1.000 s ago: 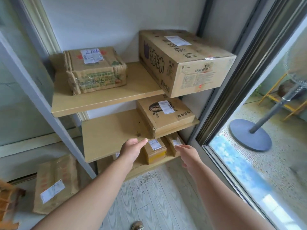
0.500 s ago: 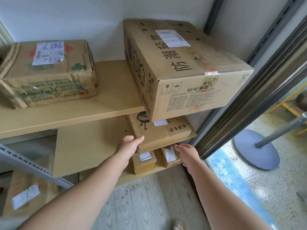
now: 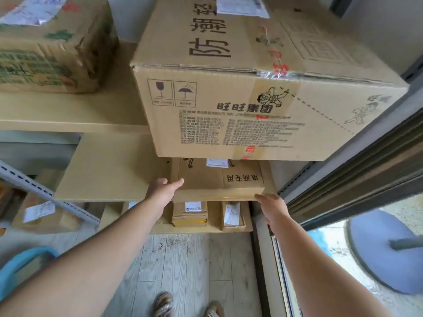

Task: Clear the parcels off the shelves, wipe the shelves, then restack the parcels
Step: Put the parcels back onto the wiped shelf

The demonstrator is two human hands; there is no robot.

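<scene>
Over the last second both arms have pushed in toward the middle shelf (image 3: 103,179), and the view has closed in with them, so the flat box (image 3: 219,181) there now lies between the hands. The left hand (image 3: 163,191) has its fingers straight and its thumb spread, at or touching the box's near left corner; the right hand (image 3: 273,209) is relaxed and wide, just off the near right corner, holding nothing. I judge this as the reach for a two-handed lift, so clearing has barely begun: every shelf is loaded. The big box (image 3: 263,99) sits on the top shelf (image 3: 68,115), overhanging its near edge directly above the flat box, and its underside leaves little headroom; the flat box should slide out toward the person before it rises. The flat box's near edge already juts slightly past the shelf lip, which gives the fingers something to hook under. A green-printed box (image 3: 52,49) stands at the far left of the top shelf, and two small parcels (image 3: 190,213) sit on the bottom shelf (image 3: 160,228) below the hands. To the right a door frame (image 3: 343,191) stands close beside the right forearm, so the freer room is near and left, over the bare floor (image 3: 187,266).
</scene>
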